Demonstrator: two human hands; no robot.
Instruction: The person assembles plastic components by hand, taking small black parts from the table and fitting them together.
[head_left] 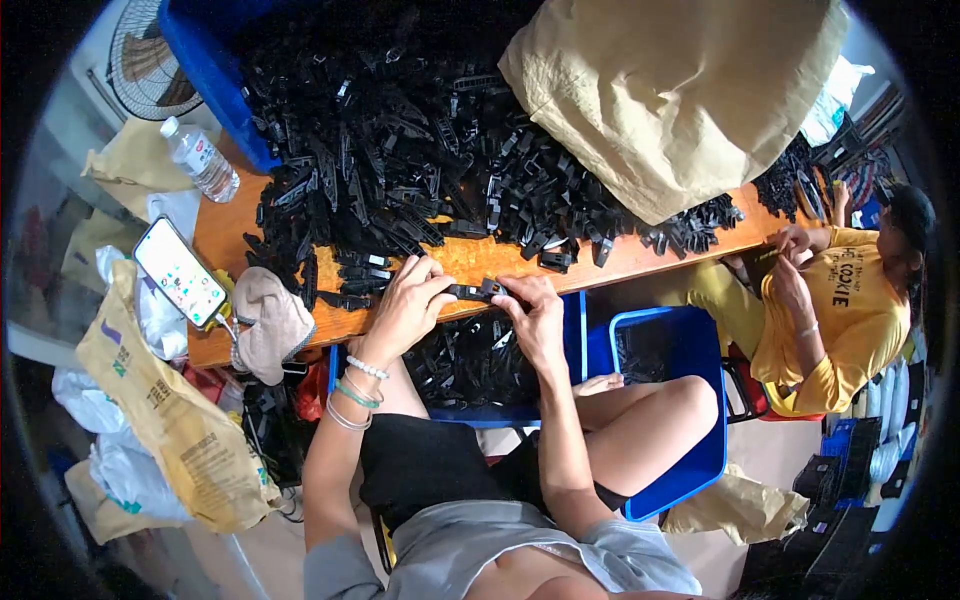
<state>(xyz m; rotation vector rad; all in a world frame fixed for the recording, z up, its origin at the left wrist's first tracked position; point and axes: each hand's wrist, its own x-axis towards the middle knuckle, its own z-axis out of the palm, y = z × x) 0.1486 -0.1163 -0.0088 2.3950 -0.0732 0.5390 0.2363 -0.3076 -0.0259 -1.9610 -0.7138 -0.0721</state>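
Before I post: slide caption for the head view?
Left hand and right hand hold a small black part at a wooden table heaped with black pieces, a blue bin below.

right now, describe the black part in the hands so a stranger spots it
Find the wooden table, then the left hand and right hand at its near edge. The black part spans the gap between them; unlike the loose black heap beyond, it is held.
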